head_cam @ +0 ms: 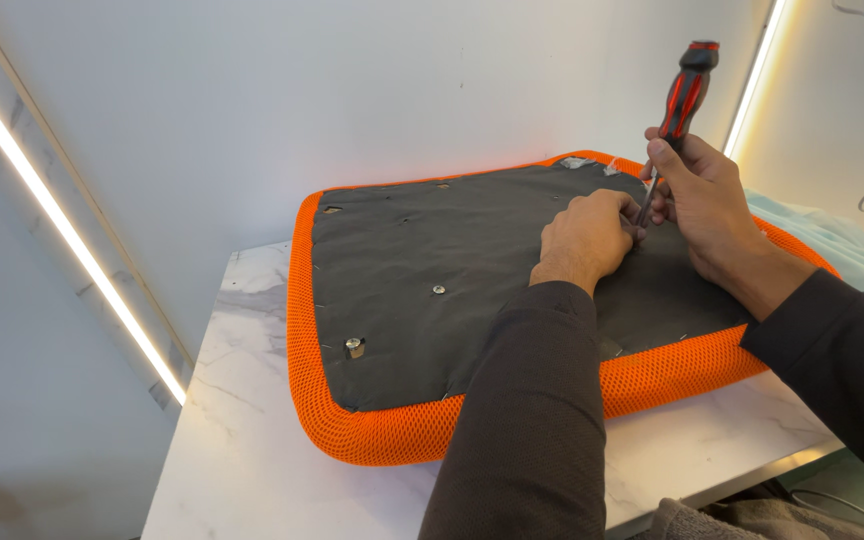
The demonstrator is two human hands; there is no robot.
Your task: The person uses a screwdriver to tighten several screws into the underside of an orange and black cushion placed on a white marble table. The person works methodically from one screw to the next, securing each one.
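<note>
An orange mesh seat cushion lies upside down on a white marble table, its dark grey fabric underside facing up. My right hand grips a red-and-black screwdriver, held nearly upright with its tip down on the fabric. My left hand is curled into a fist on the fabric, its fingers pinched at the screwdriver's shaft near the tip. What sits under the tip is hidden by my fingers.
Metal bolts and inserts stick out of the underside, one near the front left and one in the middle. A white wall rises close behind the cushion. Light blue cloth lies to the right. The table's front edge runs near my sleeves.
</note>
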